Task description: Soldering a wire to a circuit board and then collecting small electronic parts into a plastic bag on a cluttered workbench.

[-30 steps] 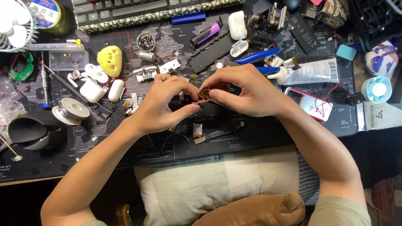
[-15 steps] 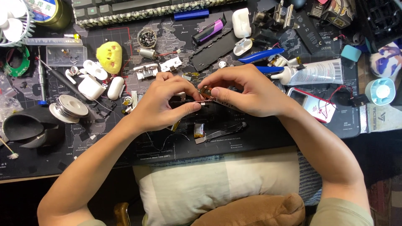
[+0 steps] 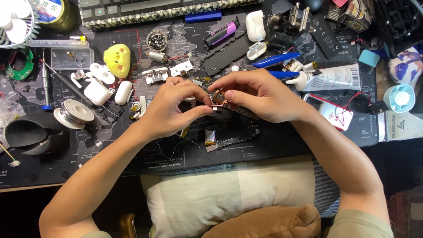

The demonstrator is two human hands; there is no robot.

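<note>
Both hands, left hand (image 3: 169,110) and right hand (image 3: 260,94), pinch a small copper-wired part (image 3: 219,100) in their grip above the cluttered counter (image 3: 273,141).

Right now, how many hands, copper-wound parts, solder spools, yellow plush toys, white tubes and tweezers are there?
Hands: 2, left hand, right hand
Copper-wound part: 1
Solder spool: 1
Yellow plush toy: 1
White tube: 1
Tweezers: 1
Total: 7

Matt desk mat (image 3: 273,141), shiny solder spool (image 3: 74,112)
</note>
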